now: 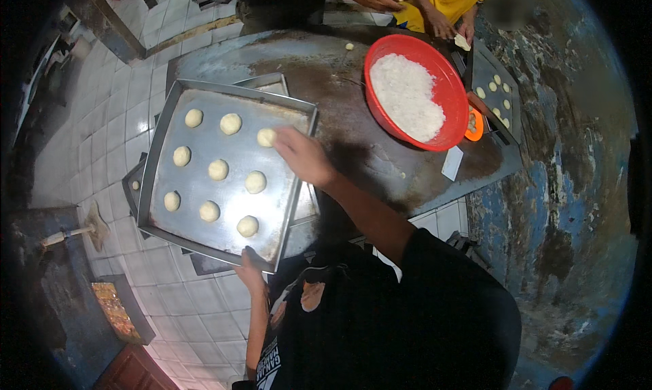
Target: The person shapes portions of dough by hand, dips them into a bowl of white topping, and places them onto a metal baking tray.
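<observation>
Several round, pale dough balls sit spaced in rows on a metal baking tray, which rests tilted a little askew over other trays. My left hand grips the tray's near edge, thumb over the rim. At the tray's back right, my right hand has its fingers closed around a dough ball, partly covering it.
A red basin of white flour, an orange container and a white card lie on the metal table. Beyond, co-workers' hands hold dough near another tray. A long-handled tool is at the left.
</observation>
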The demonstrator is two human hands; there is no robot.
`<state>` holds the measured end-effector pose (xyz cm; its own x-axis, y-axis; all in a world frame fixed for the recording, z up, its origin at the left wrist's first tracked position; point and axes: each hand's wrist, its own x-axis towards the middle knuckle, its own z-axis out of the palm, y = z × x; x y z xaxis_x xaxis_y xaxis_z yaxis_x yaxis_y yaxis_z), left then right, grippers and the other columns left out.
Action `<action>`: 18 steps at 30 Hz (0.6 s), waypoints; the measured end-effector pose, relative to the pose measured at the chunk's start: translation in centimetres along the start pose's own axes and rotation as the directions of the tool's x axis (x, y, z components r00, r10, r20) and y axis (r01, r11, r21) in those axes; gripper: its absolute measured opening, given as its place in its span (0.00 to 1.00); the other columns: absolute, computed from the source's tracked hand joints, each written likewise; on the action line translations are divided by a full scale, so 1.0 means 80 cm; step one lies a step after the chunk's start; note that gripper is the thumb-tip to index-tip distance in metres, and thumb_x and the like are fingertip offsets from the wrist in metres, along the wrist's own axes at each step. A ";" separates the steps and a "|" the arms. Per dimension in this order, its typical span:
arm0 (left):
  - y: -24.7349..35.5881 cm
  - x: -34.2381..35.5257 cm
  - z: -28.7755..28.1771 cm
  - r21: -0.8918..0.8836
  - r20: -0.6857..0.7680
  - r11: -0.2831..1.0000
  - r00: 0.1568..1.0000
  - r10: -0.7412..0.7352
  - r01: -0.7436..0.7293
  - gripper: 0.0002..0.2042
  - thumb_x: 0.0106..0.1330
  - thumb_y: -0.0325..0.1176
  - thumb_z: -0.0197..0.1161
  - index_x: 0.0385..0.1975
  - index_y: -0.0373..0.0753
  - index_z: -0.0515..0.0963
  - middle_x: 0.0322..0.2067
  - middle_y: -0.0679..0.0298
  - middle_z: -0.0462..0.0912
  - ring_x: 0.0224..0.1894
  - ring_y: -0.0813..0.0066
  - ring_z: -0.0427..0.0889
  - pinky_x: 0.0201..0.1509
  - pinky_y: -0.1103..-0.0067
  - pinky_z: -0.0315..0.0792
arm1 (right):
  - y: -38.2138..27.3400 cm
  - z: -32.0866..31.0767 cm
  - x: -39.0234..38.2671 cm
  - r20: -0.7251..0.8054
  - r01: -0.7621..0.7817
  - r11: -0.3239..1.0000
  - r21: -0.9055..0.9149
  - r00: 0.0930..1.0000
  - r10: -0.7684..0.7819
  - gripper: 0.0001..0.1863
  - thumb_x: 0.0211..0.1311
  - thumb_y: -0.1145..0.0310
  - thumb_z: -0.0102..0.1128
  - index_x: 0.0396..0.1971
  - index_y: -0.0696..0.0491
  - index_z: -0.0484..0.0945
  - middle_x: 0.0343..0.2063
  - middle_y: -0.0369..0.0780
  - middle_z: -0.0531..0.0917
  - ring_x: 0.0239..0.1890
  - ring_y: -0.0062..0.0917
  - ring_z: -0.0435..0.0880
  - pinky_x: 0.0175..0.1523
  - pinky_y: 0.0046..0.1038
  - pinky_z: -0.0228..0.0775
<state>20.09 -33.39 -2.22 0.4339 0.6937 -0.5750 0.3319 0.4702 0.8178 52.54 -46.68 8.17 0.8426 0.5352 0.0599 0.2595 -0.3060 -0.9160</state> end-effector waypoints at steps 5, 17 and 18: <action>-0.006 0.011 0.007 -0.068 -0.110 0.998 0.994 -0.012 0.005 0.17 0.72 0.33 0.55 0.56 0.32 0.70 0.46 0.60 0.78 0.46 0.69 0.79 0.49 0.71 0.74 | 0.187 -0.139 -0.121 -0.450 -0.006 0.915 -0.403 0.872 -0.192 0.16 0.67 0.73 0.60 0.54 0.56 0.76 0.35 0.43 0.85 0.37 0.33 0.86 0.45 0.32 0.79; 0.013 -0.007 0.016 0.009 -0.173 0.992 0.977 0.126 -0.126 0.11 0.67 0.38 0.62 0.34 0.35 0.78 0.31 0.64 0.77 0.33 0.72 0.78 0.38 0.72 0.72 | 0.290 -0.190 -0.106 -0.382 -0.315 0.791 -0.525 0.917 0.113 0.16 0.65 0.70 0.56 0.51 0.57 0.72 0.42 0.53 0.84 0.45 0.50 0.83 0.51 0.47 0.76; 0.013 -0.007 0.014 0.044 -0.164 0.995 0.982 0.095 -0.089 0.12 0.67 0.39 0.62 0.35 0.35 0.77 0.30 0.65 0.77 0.33 0.73 0.78 0.36 0.73 0.72 | 0.286 -0.188 -0.107 -0.309 -0.254 0.808 -0.532 0.947 0.094 0.16 0.65 0.70 0.56 0.51 0.57 0.72 0.42 0.53 0.84 0.45 0.50 0.83 0.51 0.47 0.76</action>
<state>21.16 -33.93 -1.06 0.3201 0.8151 -0.4828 0.3290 0.3822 0.8635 58.35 -70.09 -7.30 0.9675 0.2349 0.0933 0.2472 -0.8020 -0.5437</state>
